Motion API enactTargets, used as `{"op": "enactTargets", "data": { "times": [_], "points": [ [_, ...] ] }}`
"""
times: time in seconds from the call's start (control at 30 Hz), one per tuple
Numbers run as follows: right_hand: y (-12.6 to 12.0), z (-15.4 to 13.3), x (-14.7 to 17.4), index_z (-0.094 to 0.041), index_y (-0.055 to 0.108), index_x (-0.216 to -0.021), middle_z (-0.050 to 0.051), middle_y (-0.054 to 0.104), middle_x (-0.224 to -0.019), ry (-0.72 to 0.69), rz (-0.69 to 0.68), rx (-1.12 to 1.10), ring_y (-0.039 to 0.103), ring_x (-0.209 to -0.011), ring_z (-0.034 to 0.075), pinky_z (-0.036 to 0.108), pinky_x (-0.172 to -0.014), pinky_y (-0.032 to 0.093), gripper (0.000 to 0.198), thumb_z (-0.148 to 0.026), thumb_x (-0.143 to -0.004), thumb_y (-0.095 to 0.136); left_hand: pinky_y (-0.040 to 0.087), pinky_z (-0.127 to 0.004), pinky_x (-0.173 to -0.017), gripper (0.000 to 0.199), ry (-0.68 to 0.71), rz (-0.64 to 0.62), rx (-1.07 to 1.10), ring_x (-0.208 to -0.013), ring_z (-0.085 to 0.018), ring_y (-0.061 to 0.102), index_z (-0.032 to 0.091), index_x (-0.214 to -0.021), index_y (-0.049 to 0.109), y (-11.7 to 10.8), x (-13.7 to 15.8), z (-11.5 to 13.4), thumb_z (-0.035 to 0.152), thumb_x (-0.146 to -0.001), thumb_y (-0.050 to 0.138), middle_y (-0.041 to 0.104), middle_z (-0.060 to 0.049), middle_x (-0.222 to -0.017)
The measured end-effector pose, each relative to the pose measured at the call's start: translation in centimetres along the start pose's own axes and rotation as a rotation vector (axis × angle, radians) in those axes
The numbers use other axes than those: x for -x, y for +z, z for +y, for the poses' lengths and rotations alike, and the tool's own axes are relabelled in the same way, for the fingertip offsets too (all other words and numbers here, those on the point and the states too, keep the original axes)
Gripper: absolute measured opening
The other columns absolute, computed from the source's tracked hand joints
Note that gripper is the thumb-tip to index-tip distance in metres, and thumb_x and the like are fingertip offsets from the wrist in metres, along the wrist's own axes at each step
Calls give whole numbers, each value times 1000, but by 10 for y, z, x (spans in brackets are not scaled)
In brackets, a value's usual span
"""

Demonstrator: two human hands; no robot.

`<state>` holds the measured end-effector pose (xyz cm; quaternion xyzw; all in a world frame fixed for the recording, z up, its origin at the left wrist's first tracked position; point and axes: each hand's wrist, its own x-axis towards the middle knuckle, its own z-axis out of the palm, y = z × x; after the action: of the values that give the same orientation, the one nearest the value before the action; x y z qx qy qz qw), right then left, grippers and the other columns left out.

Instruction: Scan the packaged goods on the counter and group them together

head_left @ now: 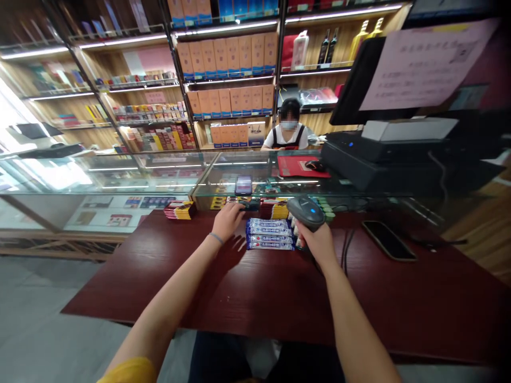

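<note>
"While your right hand (317, 234) is gripping a grey scanner (306, 210) by its handle, fingers wrapped around it, you are holding it above the tabletop (255, 298), toward the far edge."

"And the left hand (228, 221)?"

"You are reaching it to the middle of that far edge, palm down, fingers slightly bent. Small packs (251, 204) are lying by the fingertips, but whether you are touching or holding one, nobody can tell from here."

"Where are the wrapped bars (270, 234) lying?"

"They are lying in rows between your two hands, closer to the far edge than the near one. Their wrappers look slick, so they could be sliding if you were brushing them with a wrist. Lifting from above is probably serving you better than dragging."

"How about handling the scanner?"

"You are likely doing best when you are gripping lightly, tilting from the wrist and giving the black cable (347, 250) slack. A taut one could be tugging your aim sideways."

"Is the phone (389, 240) crowding anything?"

"No, it is resting toward the right edge, well apart from both your hands."
</note>
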<state>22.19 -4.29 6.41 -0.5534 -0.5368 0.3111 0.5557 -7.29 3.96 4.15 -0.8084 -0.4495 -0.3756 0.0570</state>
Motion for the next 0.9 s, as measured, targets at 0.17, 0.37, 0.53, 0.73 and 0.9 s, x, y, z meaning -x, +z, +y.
{"op": "enactTargets", "data": {
  "times": [0.17, 0.37, 0.53, 0.73, 0.9],
  "points": [
    [-14, -1, -6, -24, 60, -82, -3, 57, -52, 41, 12, -61, 51, -39, 16, 30, -40, 42, 31, -51, -79, 74, 51, -43, -107, 28, 88, -43, 89, -120, -26, 62, 22, -125, 65, 41, -21, 43, 20, -99, 54, 67, -11, -125],
    [-20, 2, -11, -26, 58, -76, -2, 57, -50, 79, 64, -93, 50, -37, 17, 31, -39, 41, 30, -51, -76, 75, 36, -52, -121, 50, 94, -154, 24, -145, -31, 44, 22, -144, 55, 85, -43, 77, 13, -95, 51, 52, -16, -151],
    [-19, 0, -10, -26, 58, -73, -2, 57, -50, 88, 66, -91, 52, -37, 17, 31, -40, 42, 27, -48, -77, 73, 29, -58, -121, 59, 42, -308, -141, -150, -35, 37, 21, -155, 44, 103, -52, 89, 15, -97, 46, 43, -18, -160],
    [-20, 1, -9, -25, 58, -74, -2, 57, -51, 78, 71, -84, 52, -37, 17, 31, -40, 42, 27, -48, -77, 72, 39, -47, -109, 56, 14, -320, -226, -129, -30, 53, 24, -151, 47, 102, -53, 92, 13, -97, 44, 60, -15, -140],
    [-19, 1, -9, -25, 59, -77, -2, 58, -51, 79, 81, -88, 52, -37, 17, 31, -39, 42, 27, -49, -76, 73, 42, -47, -98, 41, -38, -269, -285, -121, -31, 54, 27, -135, 60, 101, -53, 93, 16, -100, 42, 62, -14, -131]
  ]
}}
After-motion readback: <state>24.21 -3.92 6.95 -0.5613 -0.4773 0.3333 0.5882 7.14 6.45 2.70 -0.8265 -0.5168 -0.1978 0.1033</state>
